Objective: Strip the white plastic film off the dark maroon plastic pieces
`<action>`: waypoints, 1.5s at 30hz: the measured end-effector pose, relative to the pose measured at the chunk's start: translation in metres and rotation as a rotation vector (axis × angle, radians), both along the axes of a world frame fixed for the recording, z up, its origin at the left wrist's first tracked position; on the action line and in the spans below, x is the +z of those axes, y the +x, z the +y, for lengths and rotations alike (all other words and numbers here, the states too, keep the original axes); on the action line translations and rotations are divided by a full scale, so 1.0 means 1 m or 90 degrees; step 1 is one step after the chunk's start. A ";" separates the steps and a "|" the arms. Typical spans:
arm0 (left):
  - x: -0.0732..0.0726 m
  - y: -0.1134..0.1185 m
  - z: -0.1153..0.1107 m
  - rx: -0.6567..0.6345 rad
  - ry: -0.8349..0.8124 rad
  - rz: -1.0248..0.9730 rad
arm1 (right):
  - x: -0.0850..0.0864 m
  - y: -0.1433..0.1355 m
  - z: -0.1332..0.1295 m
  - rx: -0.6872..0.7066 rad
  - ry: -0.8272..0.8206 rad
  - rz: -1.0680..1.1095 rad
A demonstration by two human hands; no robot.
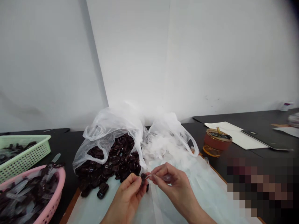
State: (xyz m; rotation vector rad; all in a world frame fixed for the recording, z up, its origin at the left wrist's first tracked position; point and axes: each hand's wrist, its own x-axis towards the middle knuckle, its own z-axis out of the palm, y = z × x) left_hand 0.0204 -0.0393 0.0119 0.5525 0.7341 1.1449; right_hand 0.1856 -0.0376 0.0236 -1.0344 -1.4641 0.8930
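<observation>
My left hand (pixel 128 196) pinches a small glossy dark piece (pixel 143 176) between thumb and fingers, which partly cover it. Opposite it, my right hand (pixel 175 188) has thumb and forefinger closed on a thin clear plastic strip (pixel 167 178), whose end meets the dark piece. Whether the two are joined, I cannot tell. Beyond my left hand, many similar dark pieces (pixel 116 163) spill from a clear plastic bag (pixel 127 119). Whitish translucent pieces (pixel 161 146), blurred by glare, lie at a second bag (pixel 169 123) beyond my right hand.
At the left stand a green basket (pixel 38 156) and a pink basket (pixel 59 193), both holding dark pieces, the pink one with clear strips too. An amber cup (pixel 216 143), white paper (pixel 235 135) and a flat black device (pixel 263 139) lie to the right. The lower right is pixelated.
</observation>
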 end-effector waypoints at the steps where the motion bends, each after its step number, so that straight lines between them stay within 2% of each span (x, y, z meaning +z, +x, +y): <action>1: 0.000 0.000 0.000 -0.004 0.006 -0.005 | 0.000 0.000 0.000 -0.002 -0.004 0.009; 9: 0.004 0.000 0.001 -0.032 0.043 -0.015 | 0.000 0.000 0.000 0.002 -0.037 0.088; 18: 0.008 0.001 -0.003 -0.045 0.074 0.001 | 0.000 -0.004 -0.002 -0.011 -0.026 0.060; 24: 0.006 0.001 -0.001 -0.014 0.062 0.026 | -0.002 -0.006 -0.001 0.010 -0.009 0.031; 27: 0.004 0.001 0.000 0.018 0.085 0.081 | -0.002 -0.003 -0.001 0.007 0.018 -0.018; 31: 0.001 0.000 0.001 0.055 0.139 0.147 | -0.004 0.001 -0.001 0.011 0.104 -0.104; 35: -0.002 -0.004 0.003 0.031 0.145 0.195 | -0.003 0.004 0.001 0.049 0.142 -0.085; 38: -0.001 -0.006 0.005 0.016 0.144 0.232 | -0.002 0.005 0.002 0.077 0.123 -0.082; 42: 0.001 -0.008 0.005 0.017 0.156 0.278 | -0.001 0.006 0.002 0.166 0.040 -0.065; 45: 0.003 -0.008 0.004 -0.009 0.171 0.279 | -0.003 0.007 0.002 0.169 -0.002 -0.063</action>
